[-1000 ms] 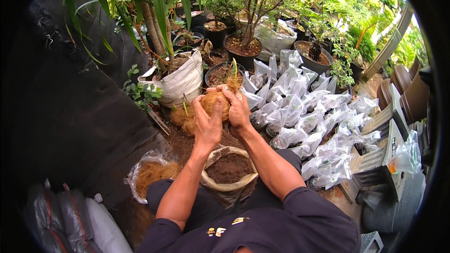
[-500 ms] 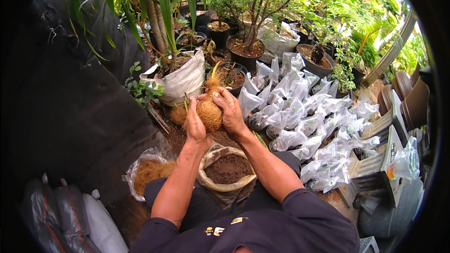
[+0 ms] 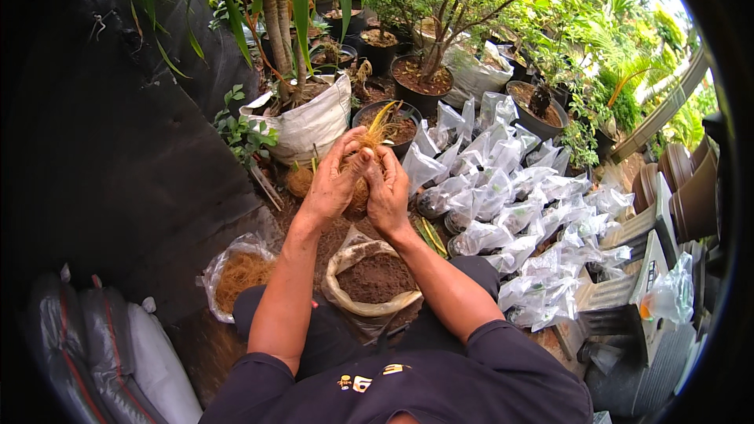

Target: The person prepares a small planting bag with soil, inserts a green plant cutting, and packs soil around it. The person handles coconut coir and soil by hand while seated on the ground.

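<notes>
Both my hands are wrapped round a fibre-covered root ball [image 3: 357, 199], held up in front of me. My left hand [image 3: 330, 182] and my right hand [image 3: 387, 198] meet at its neck, fingers and thumbs pressed in around the fibre. A loose brown tuft [image 3: 375, 135] with a yellowish leaf sticks up above the fingers. Most of the ball is hidden behind my hands. On the ground just beyond my left wrist lies another fibre ball [image 3: 299, 181]. Below my hands, between my legs, stands an open sack [image 3: 334, 286] of dark soil [image 3: 378, 276].
At my left knee sits a clear plastic bag [image 3: 212, 283] of loose brown fibre [image 3: 243, 275]. Many plastic-bagged pots [image 3: 503, 204] crowd the right side. Potted plants [image 3: 421, 82] and a white planting sack [image 3: 314, 122] stand ahead. Filled sacks [image 3: 110, 338] lie at lower left.
My hands have come together, moving up from the ball's sides to close round its neck. More of the ball is now covered. The view has shifted slightly.
</notes>
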Demonstrator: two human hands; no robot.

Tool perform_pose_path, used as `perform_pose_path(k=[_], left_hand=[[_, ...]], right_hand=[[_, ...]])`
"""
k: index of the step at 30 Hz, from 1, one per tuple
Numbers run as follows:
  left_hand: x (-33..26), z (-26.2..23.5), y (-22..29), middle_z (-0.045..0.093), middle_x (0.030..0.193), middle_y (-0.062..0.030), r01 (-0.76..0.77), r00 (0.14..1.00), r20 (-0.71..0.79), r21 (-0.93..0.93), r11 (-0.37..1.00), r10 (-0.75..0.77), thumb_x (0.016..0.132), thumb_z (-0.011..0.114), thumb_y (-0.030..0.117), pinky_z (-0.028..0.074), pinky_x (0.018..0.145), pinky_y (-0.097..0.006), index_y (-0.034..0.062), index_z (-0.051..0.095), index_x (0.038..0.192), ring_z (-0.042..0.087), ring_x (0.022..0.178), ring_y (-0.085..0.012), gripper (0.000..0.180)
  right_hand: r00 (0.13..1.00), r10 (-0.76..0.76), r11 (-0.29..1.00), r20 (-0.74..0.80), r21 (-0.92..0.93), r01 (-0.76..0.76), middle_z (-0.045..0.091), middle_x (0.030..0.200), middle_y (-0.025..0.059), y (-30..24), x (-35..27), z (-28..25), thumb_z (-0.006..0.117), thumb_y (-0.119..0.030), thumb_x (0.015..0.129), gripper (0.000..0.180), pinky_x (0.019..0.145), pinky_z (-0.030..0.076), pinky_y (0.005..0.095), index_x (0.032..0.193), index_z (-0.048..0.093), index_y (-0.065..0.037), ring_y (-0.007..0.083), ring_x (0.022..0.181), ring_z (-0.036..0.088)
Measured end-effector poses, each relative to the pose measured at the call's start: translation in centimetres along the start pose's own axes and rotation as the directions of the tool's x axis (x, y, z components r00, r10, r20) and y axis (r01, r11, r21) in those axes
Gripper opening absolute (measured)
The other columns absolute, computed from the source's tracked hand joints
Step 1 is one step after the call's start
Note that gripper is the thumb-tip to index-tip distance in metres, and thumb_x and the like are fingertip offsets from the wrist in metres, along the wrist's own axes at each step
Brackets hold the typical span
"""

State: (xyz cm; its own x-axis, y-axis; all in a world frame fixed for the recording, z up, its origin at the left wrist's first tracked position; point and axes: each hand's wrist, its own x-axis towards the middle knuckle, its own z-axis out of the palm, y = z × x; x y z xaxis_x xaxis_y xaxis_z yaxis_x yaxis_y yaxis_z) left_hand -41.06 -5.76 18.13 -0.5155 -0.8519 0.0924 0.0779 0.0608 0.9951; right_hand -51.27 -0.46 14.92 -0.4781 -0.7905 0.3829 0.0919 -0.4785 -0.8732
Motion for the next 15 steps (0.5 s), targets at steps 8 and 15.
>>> perform_pose_path(k=[8, 15], left_hand=[[0.6, 1.4, -1.2, 0.065, 0.112, -0.0061, 0.114, 0.98, -0.077, -0.531, 0.84, -0.182, 0.099, 0.058, 0.027, 0.052, 0.085, -0.029, 0.0014, 0.057, 0.126, 0.064, 0.097, -0.0147, 0.038], [0.0, 0.7, -0.8, 0.064, 0.107, -0.0066, 0.158, 0.938, -0.061, -0.802, 0.576, -0.342, 0.098, 0.058, 0.033, 0.054, 0.083, -0.033, 0.0045, 0.057, 0.122, 0.064, 0.097, -0.0193, 0.038]], right_hand=[[0.98, -0.193, 0.813, 0.043, -0.552, 0.184, 0.046, 0.135, 0.0167, -0.3, 0.7, -0.9, 0.044, -0.044, 0.098, 0.052, 0.107, 0.028, 0.0448, 0.124, 0.053, -0.001, 0.0331, 0.127, 0.041], [0.93, -0.305, 0.755, 0.207, -0.542, 0.368, 0.053, 0.12, 0.0227, -0.9, -0.3, 0.3, 0.067, -0.029, 0.088, 0.055, 0.097, 0.044, 0.0435, 0.129, 0.048, 0.002, 0.0382, 0.113, 0.052]])
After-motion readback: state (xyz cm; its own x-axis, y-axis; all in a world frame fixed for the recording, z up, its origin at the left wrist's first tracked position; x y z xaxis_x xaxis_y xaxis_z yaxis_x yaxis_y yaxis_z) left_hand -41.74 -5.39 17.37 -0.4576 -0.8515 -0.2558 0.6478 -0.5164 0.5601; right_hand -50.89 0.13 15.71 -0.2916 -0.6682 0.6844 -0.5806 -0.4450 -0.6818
